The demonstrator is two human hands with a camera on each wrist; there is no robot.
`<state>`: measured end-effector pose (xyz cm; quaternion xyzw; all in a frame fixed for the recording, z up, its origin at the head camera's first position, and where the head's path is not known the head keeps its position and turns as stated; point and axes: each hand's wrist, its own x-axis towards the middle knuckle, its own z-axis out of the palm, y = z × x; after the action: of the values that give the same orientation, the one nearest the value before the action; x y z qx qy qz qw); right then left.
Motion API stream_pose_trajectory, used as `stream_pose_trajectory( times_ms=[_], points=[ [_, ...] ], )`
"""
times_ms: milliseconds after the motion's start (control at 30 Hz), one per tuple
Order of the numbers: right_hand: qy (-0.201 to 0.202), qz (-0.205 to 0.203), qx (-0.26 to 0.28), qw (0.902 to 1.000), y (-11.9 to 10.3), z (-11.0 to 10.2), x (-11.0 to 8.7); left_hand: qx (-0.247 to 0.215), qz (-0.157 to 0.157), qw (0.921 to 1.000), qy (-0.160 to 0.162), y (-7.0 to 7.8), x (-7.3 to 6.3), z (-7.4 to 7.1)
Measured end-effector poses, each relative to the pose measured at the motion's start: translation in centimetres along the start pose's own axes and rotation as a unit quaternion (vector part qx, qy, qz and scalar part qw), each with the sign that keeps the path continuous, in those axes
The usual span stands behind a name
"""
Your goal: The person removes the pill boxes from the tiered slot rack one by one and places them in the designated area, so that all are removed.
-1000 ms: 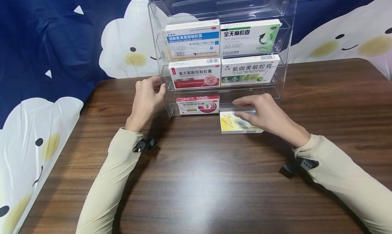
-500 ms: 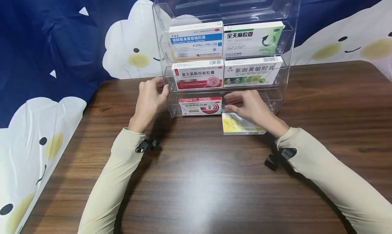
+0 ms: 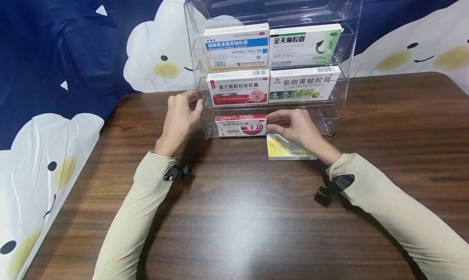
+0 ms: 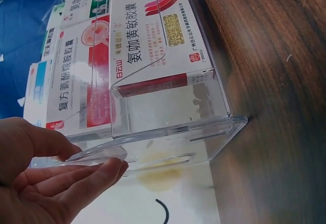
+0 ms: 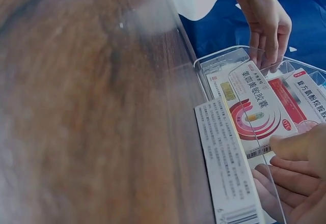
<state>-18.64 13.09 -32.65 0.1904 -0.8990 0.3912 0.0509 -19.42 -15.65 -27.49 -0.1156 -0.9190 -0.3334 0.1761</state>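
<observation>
While the left hand (image 3: 181, 119) pinches the clear rack (image 3: 275, 16), the right hand (image 3: 298, 127) is at the red-and-white box (image 3: 242, 126)

As I look in from my end, the red-and-white box stands at the left of the bottom tier, its right end at the right hand's fingers. On the right wrist view I see the thumb against that end's corner, seemingly touching; the other fingers stretch out loosely beside it. The printed front faces the person, lettering upright, and the long axis runs left to right along the tier. Past its left end I see a gap, then the side wall (image 4: 168, 135) that the left hand grips. Just below the right hand, a yellow-and-white box (image 3: 281, 148) lies flat on the desk (image 3: 234, 215), lengthwise left to right.
</observation>
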Motion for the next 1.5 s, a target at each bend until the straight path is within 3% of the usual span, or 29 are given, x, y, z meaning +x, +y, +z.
stream_pose_trajectory(
  times_ms=[200,533,1067,1500],
  points=[
    [0.001,-0.009,0.001,1.0,0.21,0.02,-0.2,0.0,-0.01,0.9999,-0.007,0.24,0.02,0.16],
    [-0.008,-0.008,0.054,0.9985,0.08,-0.23,-0.33,-0.003,-0.004,1.0,-0.007,0.43,0.21,0.27],
    [-0.015,-0.005,0.091,0.9957,-0.24,0.3,-0.04,0.001,-0.001,1.0,0.001,0.05,0.04,-0.04],
    [0.019,-0.016,0.065,0.9975,-0.4,0.47,-0.21,0.002,-0.005,1.0,-0.003,0.03,-0.08,0.09]
  ],
)
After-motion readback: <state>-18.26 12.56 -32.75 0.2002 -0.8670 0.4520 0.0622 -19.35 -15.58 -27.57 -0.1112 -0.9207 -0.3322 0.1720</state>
